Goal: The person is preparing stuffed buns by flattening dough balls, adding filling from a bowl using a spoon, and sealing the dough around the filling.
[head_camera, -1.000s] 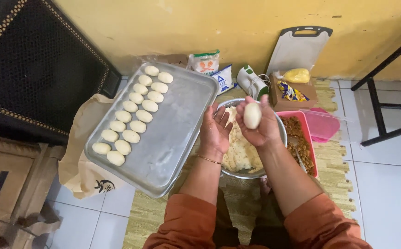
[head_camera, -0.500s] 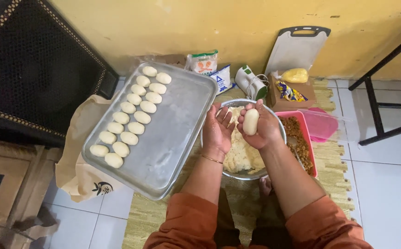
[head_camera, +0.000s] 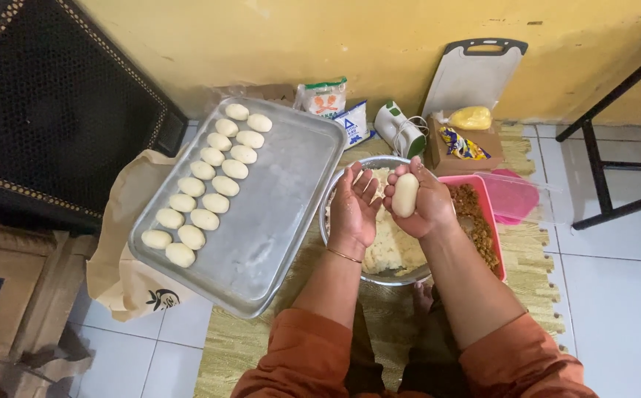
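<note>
our right-hand fingers (head_camera: 429, 193) curl shut around an oval dough piece (head_camera: 405, 194), shaping it over the metal bowl (head_camera: 335, 193) of dough, while our left hand (head_camera: 353, 206) stays open beside it, near the tray (head_camera: 276, 199) of finished ovals.

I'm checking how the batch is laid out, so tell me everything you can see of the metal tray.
The metal tray is a shallow rectangular pan of dull silver metal with a raised rim and rounded corners. It lies tilted diagonally, resting on a beige cloth bag and the woven mat, beside the metal bowl. Two rows of pale oval dough pieces fill its left side; the rest is bare. No hand touches it.
</note>
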